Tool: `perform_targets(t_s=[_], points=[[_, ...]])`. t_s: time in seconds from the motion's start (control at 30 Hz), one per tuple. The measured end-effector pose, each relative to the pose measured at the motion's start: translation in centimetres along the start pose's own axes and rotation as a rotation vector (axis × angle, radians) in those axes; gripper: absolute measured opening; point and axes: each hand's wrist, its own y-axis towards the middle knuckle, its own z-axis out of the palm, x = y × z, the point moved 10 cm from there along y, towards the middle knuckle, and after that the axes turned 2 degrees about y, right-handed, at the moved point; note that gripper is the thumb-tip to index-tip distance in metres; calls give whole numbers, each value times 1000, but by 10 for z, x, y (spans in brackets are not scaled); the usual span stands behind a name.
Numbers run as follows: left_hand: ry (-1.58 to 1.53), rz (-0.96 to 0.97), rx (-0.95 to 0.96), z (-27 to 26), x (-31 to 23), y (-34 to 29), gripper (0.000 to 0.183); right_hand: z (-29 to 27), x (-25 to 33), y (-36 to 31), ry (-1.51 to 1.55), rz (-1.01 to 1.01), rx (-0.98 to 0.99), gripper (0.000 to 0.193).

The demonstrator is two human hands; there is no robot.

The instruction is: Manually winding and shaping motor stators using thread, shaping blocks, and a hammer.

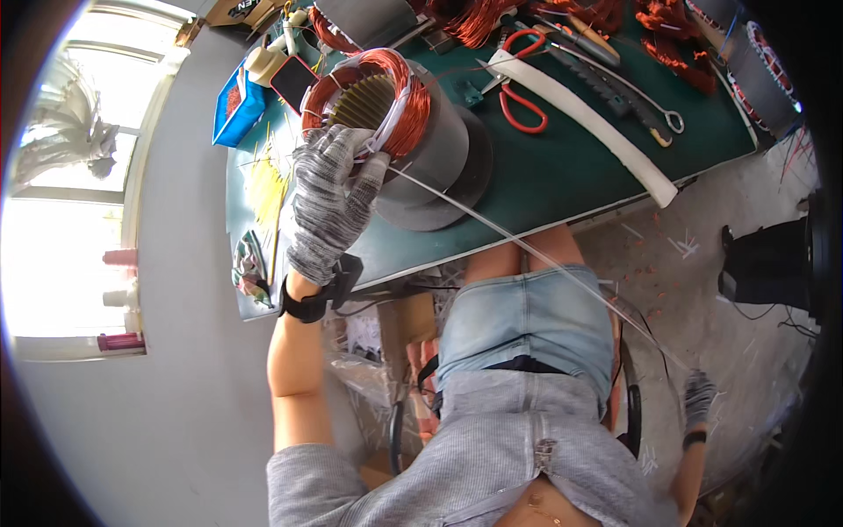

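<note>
A grey motor stator [430, 149] stands on the table with its bore tilted toward me. Orange copper winding [411, 101] rings its open end, wrapped in places with white lacing. My left hand [332, 189], in a grey striped knit glove, is closed on the near left edge of that winding, fingertips at the lacing. From beside its thumb a white cord [527, 248] runs taut across the table edge and past my lap. Far down to the right, my gloved right hand [700, 397] is closed at the cord's other end, arm stretched out; its fingers are small here.
Red-handled scissors [524, 110], a long off-white strip [588, 127] and several hand tools lie right of the stator. A blue bin [237, 110], a phone [293, 83] and yellow strips [266, 184] sit left. Other copper coils [474, 22] lie behind. Scraps litter the floor.
</note>
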Motion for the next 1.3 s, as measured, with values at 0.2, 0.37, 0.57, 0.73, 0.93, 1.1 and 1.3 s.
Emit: perform_targets(t_s=[0.2,0.37,0.57,0.73,0.93,1.1,1.3], points=[[112,97,191,8,3,6,21,-318,245,1,1018,-625,-392,24],[78,-64,146,4,17,-11,30,-482,349,26,1569,-974,-572,22],[3,66,41,-1,8,-9,24,-617,431,20,1218,-1505,-730,19],[-3,-29,6,-6,17,-29,27,-593,500,-116,174,-1443,-1371,27],[-19,-91,-407,61,118,-105,26,-570,466,-108,936,-1350,-1058,28],[58,95,-28,1,13,-17,26,-567,431,-47,1021,-1182,-1040,23],[-80,-55,103,13,36,-36,27,-568,529,-85,288,-1132,-972,26]])
